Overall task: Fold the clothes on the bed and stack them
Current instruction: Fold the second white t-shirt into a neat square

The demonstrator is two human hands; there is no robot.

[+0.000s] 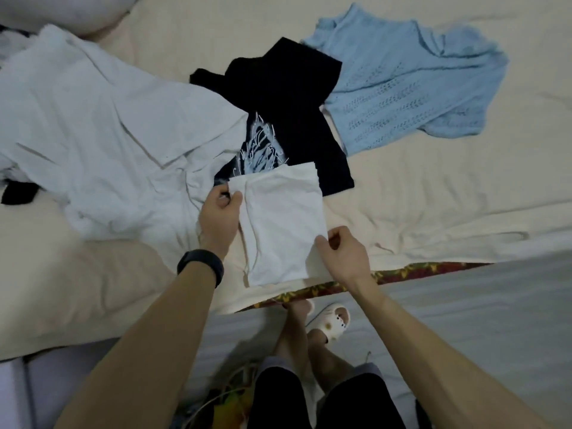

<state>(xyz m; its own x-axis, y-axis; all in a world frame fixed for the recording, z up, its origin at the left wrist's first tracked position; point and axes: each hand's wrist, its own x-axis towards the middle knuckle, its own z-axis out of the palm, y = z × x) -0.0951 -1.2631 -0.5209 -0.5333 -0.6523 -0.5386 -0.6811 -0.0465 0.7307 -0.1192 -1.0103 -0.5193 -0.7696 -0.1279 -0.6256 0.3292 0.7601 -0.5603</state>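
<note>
Far left edge of the bed (433,196): a small dark piece (18,193) pokes out from under the pale garment; I cannot tell what it is.
Left part of the bed: a large pale garment (93,125) lies rumpled and spread out, not folded.
Left hand (218,218): thumb and fingers pinch the upper left corner of the white piece; a black band (201,266) sits on the wrist.
White piece (284,224): the item being worked on. It lies at the near edge of the bed, about the middle, already brought into a narrow rectangle, and its far end overlaps the hem of the black T-shirt.
Black T-shirt (294,97): lies in the middle of the bed just beyond the white piece, with a pale print showing. It is loosely laid and creased, not folded, and its left side lies beside or under the pale garment.
Right hand (343,252): fingers and thumb grasp the lower right edge of the white piece, by the near edge of the bed.
Blue knit top (402,85): lies toward the far right of the bed, spread and wrinkled, touching the black T-shirt's right side, not folded.
Done so far: judging by this, only the white piece is partly folded, and no stack shows anywhere on the bed.
Left to do: finish the white piece, fold the pale garment, the black T-shirt and the blue knit top, then pile them. The task looks to be in its early part.
</note>
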